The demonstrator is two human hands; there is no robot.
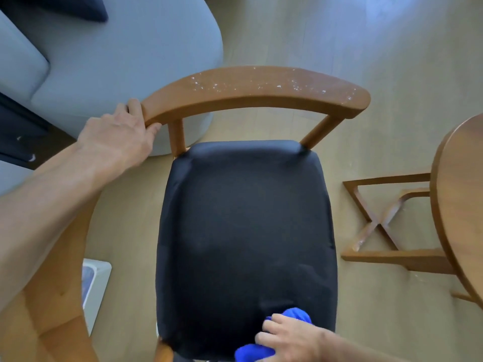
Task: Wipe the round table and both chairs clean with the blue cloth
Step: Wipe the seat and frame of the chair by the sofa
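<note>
The left hand grips the chair back to steady it (white specks dot the rail) while the right hand clutches the blue cloth against the seat.

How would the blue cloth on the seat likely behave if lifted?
Probably floppy: the blue cloth bunches into soft folds under the right hand. Likely light, since it balls up small. It may drag rather than slide on the chair's fabric seat.
</note>
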